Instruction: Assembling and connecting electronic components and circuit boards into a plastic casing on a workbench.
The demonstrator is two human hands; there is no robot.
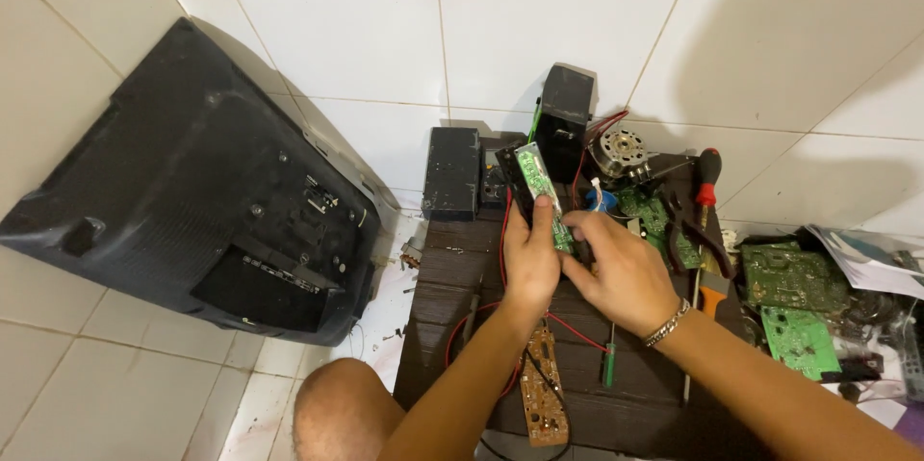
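Nearest to us, at the near edge of the dark wooden table (pixel 452 278), lies a brown circuit board (pixel 543 401) with red wires (pixel 500 230) looping around it. Above it we see the narrow green circuit board (pixel 541 190), held up over the middle of the table and tilted so its far end points toward the wall. Our left hand (pixel 530 259) is closed around the board's near end, thumb lying along its face. Our right hand (pixel 621 268) meets it from the right, fingers pinched on the same near end; a metal bracelet (pixel 669 323) sits on that wrist.

Just right of the brown board, a green-handled screwdriver (pixel 609 357) lies on the table. At the far edge stand a flat black box (pixel 452 172) and a taller black box (pixel 564 115), with a small electric motor (pixel 619 151) beside them. A red-handled screwdriver (pixel 707 180) lies near the far right corner, and more green boards (pixel 794 278) crowd the right edge. Off the table's left edge, a black television shell (pixel 183 192) leans against the tiled wall.
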